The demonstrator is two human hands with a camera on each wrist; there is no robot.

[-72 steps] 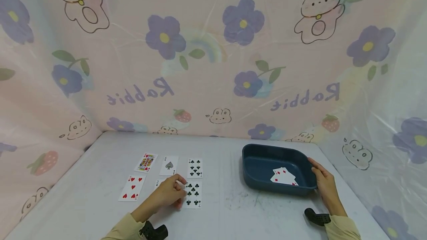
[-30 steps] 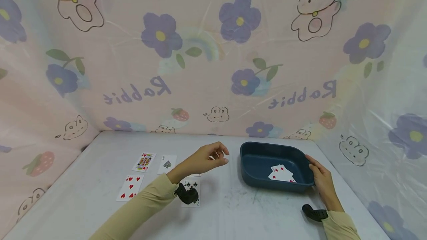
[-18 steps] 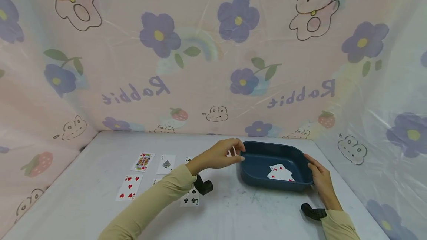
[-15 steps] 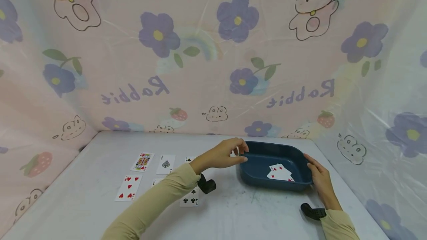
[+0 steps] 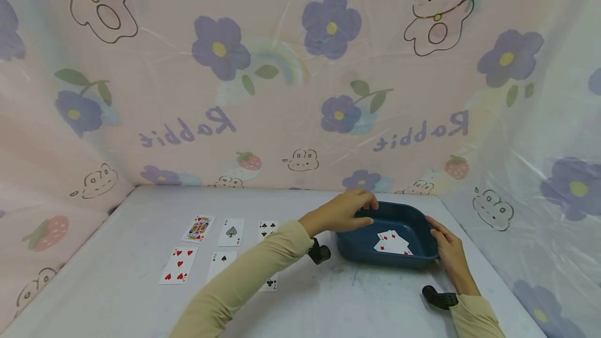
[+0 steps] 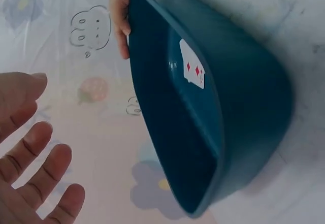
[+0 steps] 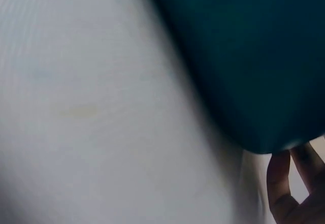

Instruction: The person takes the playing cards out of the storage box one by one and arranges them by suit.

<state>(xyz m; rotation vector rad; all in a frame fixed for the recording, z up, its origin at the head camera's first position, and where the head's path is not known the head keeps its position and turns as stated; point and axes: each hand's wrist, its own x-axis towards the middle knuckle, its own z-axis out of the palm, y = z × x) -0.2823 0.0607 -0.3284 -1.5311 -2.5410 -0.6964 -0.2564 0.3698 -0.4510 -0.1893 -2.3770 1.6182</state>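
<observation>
My left hand [image 5: 345,212], fingers spread and loosely bent, hovers over the left end of a dark blue basin [image 5: 371,258]. Nothing lies between those fingers in the left wrist view. At the basin's right end, my right hand [image 5: 452,254] pinches the rim between thumb and fingers; the right wrist view shows its fingertips against the edge. Inside the basin, overlapping playing cards [image 5: 393,244] show red diamonds. To the left on the table lie a king of hearts [image 5: 199,229], an ace of spades [image 5: 231,232], a five of hearts [image 5: 179,266] and a two of spades [image 5: 223,264].
Two clubs cards lie at the right of the rows: a far one [image 5: 268,227], and a near one [image 5: 269,284] mostly hidden by the left sleeve [image 5: 253,275]. A white table [image 5: 117,296] carries everything. Printed curtains [image 5: 281,93] hang behind and at both sides.
My left hand has moved from the near clubs card rightward, across the table, to above the basin's left end. The right hand keeps its grip on the rim. The cards lie where they were.
</observation>
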